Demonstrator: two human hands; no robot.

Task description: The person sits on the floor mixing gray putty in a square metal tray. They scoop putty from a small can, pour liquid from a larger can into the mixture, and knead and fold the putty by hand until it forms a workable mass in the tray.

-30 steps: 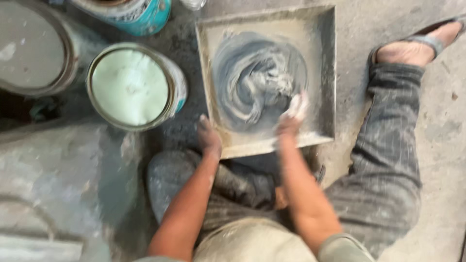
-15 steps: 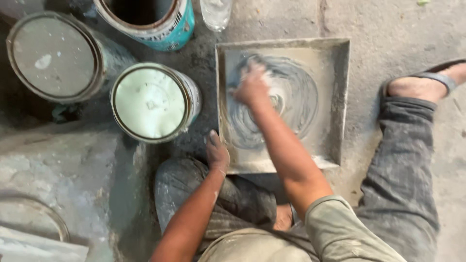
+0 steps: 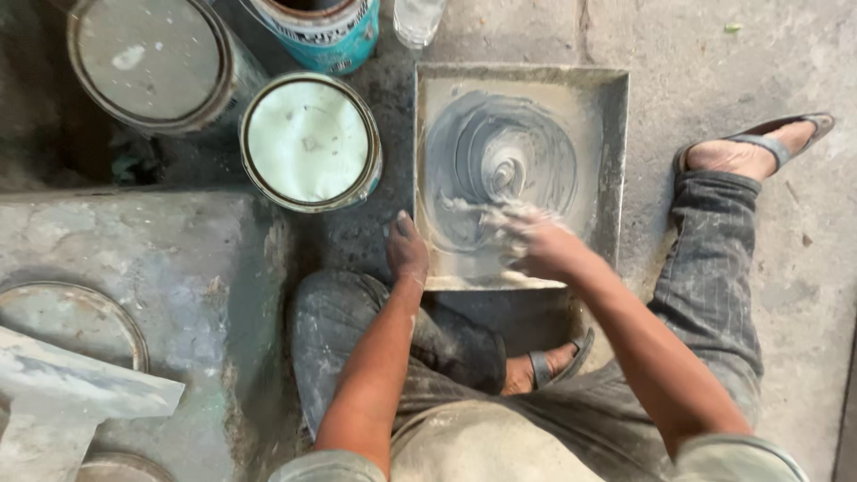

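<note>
- Mixing is going on in a square tray (image 3: 614,161) lying on the concrete floor (image 3: 714,54) between the person's knees; grey paste (image 3: 500,156) is swirled across its middle.
- The right hand (image 3: 536,243) is pressing into the paste at the near edge, fingers smeared; whether they are curled or spread cannot be told through the blur.
- The left hand (image 3: 407,250) is resting open against the tray's near left corner, steadying it.
- Judging by the streaks, blending is unfinished; further strokes need the tray held firm.
- A lidded paint can (image 3: 308,143) is standing just left.
</note>
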